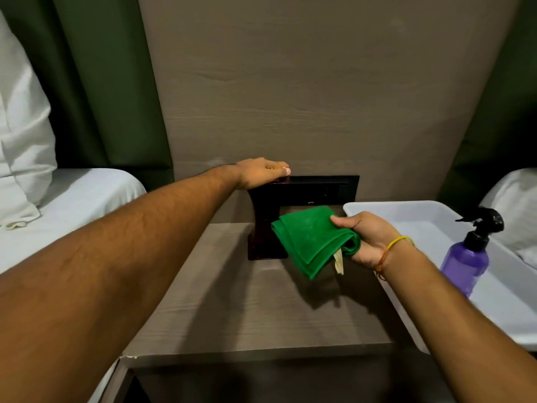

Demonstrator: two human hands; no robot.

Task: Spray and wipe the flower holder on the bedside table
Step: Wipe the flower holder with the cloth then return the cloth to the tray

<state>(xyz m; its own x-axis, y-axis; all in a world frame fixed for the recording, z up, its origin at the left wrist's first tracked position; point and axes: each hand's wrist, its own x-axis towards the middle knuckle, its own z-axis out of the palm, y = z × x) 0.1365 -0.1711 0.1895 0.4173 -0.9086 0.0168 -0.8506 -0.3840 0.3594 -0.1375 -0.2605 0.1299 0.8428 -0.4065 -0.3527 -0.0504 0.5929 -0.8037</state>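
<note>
The cloth [312, 241] is bright green. The flower holder [266, 222] is shiny dark brown. The spray bottle [466, 264] is purple with a black top. The tray [363, 205] is white.

Your left hand [261, 173] reaches far forward, palm down, fingers curled; your right hand [367, 238] is closed, thumb on top, wrist bent inward.
</note>
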